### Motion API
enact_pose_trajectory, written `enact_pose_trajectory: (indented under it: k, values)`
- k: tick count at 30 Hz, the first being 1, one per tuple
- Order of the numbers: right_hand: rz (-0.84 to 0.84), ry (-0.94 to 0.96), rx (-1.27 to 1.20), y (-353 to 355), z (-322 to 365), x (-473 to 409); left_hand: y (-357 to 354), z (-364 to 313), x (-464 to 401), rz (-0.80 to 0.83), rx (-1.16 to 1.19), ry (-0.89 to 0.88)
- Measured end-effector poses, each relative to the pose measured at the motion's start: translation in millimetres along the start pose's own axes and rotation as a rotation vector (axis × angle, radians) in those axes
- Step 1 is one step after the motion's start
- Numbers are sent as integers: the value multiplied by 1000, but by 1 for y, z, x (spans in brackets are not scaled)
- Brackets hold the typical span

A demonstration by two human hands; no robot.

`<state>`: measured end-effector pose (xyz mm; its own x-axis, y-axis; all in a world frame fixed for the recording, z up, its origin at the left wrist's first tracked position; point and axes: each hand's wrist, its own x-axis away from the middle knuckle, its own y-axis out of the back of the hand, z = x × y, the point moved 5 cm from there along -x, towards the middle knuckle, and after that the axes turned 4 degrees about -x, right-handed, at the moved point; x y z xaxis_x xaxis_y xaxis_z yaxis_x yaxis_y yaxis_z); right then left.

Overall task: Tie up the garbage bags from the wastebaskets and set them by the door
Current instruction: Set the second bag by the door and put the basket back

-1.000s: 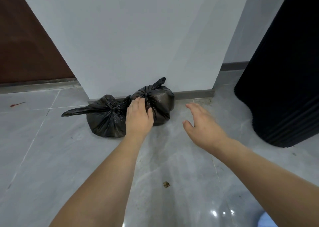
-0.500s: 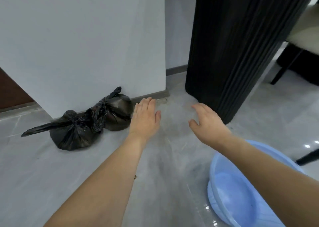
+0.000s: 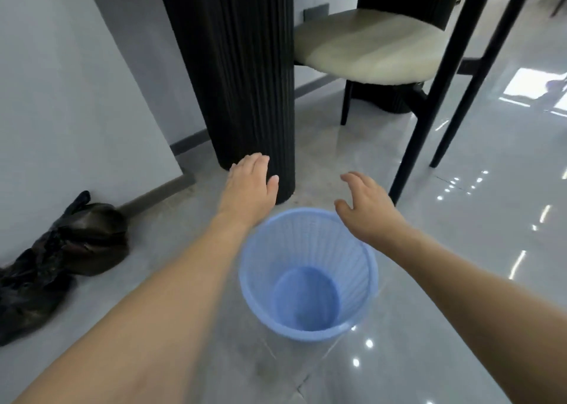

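Note:
Two tied black garbage bags lie on the floor against the white wall at the left: one nearer the wall's corner, the other at the frame's left edge. A light blue mesh wastebasket stands upright on the floor in the middle, with no bag inside it. My left hand hovers with straight fingers beyond the basket's left rim, holding nothing. My right hand hangs over the basket's far right rim, fingers spread and relaxed, holding nothing.
A black ribbed column rises just behind my left hand. A chair with a cream seat and black legs stands at the back right. Glossy grey floor tiles spread to the right.
My view has swung right, away from the bags. My left hand left the bags, and both hands now hover above the blue wastebasket, which has come fully into view.

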<state>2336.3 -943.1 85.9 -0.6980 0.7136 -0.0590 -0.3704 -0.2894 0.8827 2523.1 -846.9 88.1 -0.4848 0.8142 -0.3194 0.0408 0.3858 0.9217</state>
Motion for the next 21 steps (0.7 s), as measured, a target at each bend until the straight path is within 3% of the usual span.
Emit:
enact_pose_trajectory:
  k: [9,16,21]
  values:
    - [-123,-274,-42,64,-133,71,-57,-161,-16,132,74,-275]
    - [-235,-609,-28,124,-253,171,-108,-339,1,270,142,-542]
    - [-275,-858,-47,195,-293,258,-90,-472,36,369,174,-788]
